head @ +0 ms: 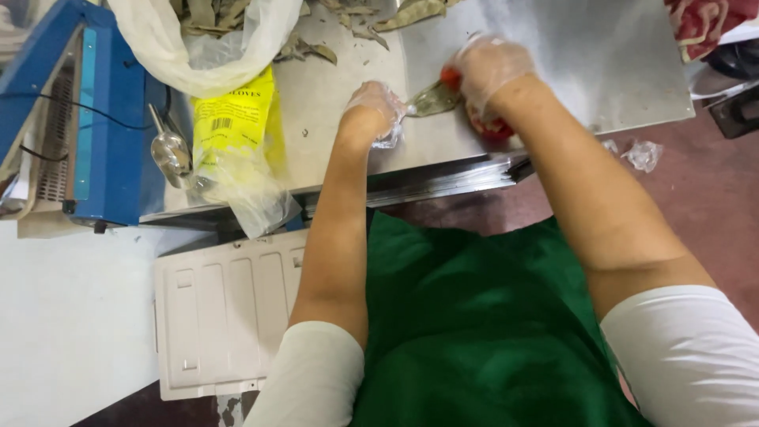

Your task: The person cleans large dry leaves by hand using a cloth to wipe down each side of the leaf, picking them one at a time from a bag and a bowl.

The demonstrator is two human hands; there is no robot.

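Holding one leaf point(431, 100), two gloved hands point(431, 87).

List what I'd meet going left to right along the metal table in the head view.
Blue machine → shiny metal scoop → yellow plastic packet → left hand in a clear glove → dried olive-green leaf → right hand in a clear glove, gripping red-handled scissors.

Both bare forearms outstretched, gloved left hand point(375, 111) and right hand point(489, 69) curled, close together.
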